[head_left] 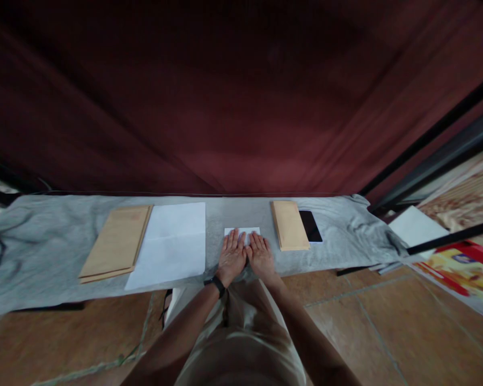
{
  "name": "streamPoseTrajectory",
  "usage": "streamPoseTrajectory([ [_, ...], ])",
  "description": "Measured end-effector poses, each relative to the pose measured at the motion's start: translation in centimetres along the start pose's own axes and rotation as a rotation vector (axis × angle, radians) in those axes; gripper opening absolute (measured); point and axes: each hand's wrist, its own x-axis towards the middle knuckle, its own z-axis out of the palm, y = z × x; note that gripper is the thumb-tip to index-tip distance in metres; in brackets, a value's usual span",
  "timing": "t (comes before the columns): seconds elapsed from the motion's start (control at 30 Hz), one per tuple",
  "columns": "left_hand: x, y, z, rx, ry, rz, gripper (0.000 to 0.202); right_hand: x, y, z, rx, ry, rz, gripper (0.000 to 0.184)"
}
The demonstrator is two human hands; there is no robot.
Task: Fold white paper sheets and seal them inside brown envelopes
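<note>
A small white piece of paper (246, 230), perhaps folded, lies on the grey cloth in front of me, mostly covered by my hands. My left hand (232, 255) rests flat on it with the fingers stretched forward, a dark band on the wrist. Beside it, thumbs nearly touching, my right hand (261, 257) also lies flat on the paper. Left of my hands are larger white sheets (173, 241) with a crease across them. A stack of brown envelopes (115, 238) sits at their left edge. To the right of my hands is a smaller stack of brown envelopes (290, 225).
A phone (310, 226) with a dark screen lies beside the right envelopes. Grey cloth (346, 236) covers the narrow table. A dark red curtain (241, 107) hangs behind it. At the right are black metal bars (438, 134) and a red-and-yellow box (462, 273).
</note>
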Motion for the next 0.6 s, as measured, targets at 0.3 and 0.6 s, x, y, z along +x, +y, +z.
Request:
streamPoseTrajectory([
  [0.3, -1.9, -1.5, 0.1, 0.018, 0.104, -0.11, 0.06, -1.0, 1.3, -0.3, -0.074, 0.035, 0.026, 0.051],
  [0.6, -1.9, 0.2, -1.0, 0.01, 0.047, -0.047, 0.059, -1.1, 1.1, -0.2, -0.084, 0.031, 0.045, 0.052],
])
